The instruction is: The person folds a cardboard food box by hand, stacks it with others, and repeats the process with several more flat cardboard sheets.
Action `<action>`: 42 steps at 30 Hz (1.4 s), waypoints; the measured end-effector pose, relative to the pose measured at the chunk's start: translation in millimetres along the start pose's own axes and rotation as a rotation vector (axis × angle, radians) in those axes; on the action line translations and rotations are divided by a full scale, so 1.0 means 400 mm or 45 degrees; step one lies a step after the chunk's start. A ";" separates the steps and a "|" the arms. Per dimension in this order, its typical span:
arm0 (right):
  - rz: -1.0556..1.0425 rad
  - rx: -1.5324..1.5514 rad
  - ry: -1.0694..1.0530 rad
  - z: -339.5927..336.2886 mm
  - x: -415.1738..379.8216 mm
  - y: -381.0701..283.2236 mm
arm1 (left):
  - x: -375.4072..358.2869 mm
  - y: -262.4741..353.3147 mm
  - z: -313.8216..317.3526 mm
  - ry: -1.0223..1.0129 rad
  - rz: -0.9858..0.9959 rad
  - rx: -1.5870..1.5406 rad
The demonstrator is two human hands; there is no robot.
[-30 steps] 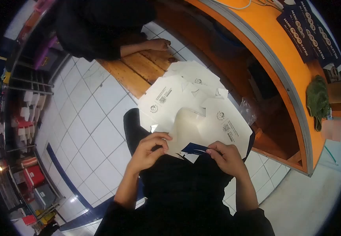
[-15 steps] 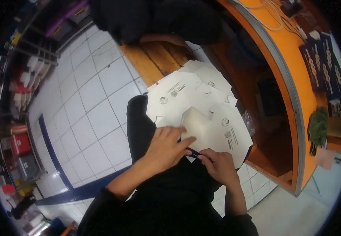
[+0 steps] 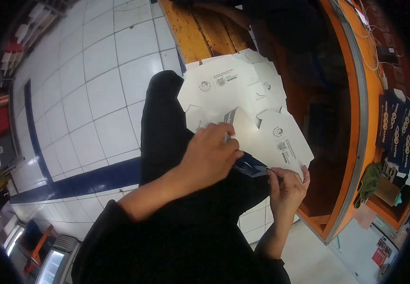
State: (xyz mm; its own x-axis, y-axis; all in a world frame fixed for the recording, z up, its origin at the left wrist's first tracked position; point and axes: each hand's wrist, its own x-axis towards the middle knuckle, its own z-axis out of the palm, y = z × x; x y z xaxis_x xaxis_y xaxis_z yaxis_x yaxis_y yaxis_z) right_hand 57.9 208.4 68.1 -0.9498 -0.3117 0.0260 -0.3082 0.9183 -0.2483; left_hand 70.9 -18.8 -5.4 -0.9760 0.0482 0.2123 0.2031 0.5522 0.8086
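Observation:
White printed cardboard sheets [image 3: 224, 87] with cut flaps lie spread over a wooden bench in front of me. The nearest piece [image 3: 280, 142] is partly folded, and its dark blue outer side [image 3: 250, 166] shows along the near edge. My left hand [image 3: 212, 151] has its fingers curled round the raised left part of this piece. With thumb and fingers, my right hand [image 3: 287, 187] pinches the near edge at a dark blue flap. The fingertips of my left hand are partly hidden.
Beyond the sheets, a person in dark clothes [image 3: 280, 23] rests an arm near the wooden bench [image 3: 200, 31]. An orange counter [image 3: 351, 156] stands on the right, with dark blue printed boxes [image 3: 395, 128] and a green cloth [image 3: 368, 183]. White floor tiles [image 3: 101, 94] lie left.
The view has shifted, showing more of the right side. My right hand has moved outward to the right from my left hand, and more of the dark blue side shows between them.

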 end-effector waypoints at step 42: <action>0.279 1.709 1.438 -0.598 0.190 0.301 | 0.053 0.071 0.058 -0.526 -0.348 -1.161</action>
State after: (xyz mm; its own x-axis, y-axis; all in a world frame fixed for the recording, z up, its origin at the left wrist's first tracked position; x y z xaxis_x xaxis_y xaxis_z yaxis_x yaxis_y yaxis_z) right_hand -64.2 353.5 271.8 -0.7125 0.6159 0.3363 -0.4807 -0.0792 -0.8733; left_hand 54.2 17.4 9.2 -0.9134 0.3929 -0.1061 -0.2149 -0.2443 0.9456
